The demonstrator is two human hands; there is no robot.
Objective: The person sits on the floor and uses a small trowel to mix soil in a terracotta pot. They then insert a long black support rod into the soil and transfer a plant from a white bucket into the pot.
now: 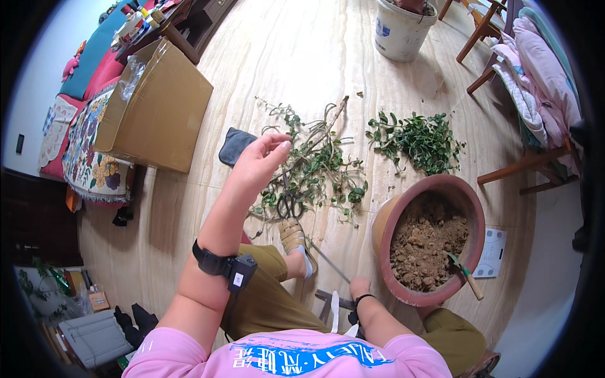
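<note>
Left hand [259,159] hangs above tangled stems [336,140] on the floor [296,63], fingers loosely curled, apart, nothing visibly held. Right hand [360,287] is low beside the pot [382,238]; cannot tell its grip (fingers partly hidden). Scissors [288,196] lie among stems, presumably for easy reach; leafy pile [423,145] sits separate, likely sorted.

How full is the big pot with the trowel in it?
Partly full: crumbly brown soil lies inside the pot, below its rim, with bare inner wall visible.

Bright glare whitens the upper floor [290,60]; straight lines bow toward black corners
</note>
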